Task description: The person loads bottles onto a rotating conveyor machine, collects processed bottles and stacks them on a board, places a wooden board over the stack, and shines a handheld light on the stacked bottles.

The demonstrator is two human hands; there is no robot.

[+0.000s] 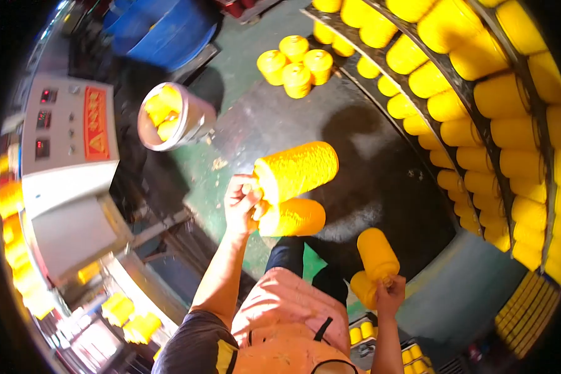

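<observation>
My left hand is closed around the narrow ends of two yellow bottle-shaped cylinders, which point away to the right. The upper yellow cylinder has a rough, mottled surface; the lower yellow cylinder looks smoother. Lower down on the right, my right hand grips two more by their narrow ends. One of these yellow cylinders points up and away, and the other yellow cylinder is partly hidden behind it. What they are exactly, I cannot tell.
Curved racks full of yellow cylinders line the right side. Several yellow cylinders stand on the floor ahead. A whitish bucket holds yellow pieces. Left stands a control cabinet with a red warning sign; behind is a blue tub.
</observation>
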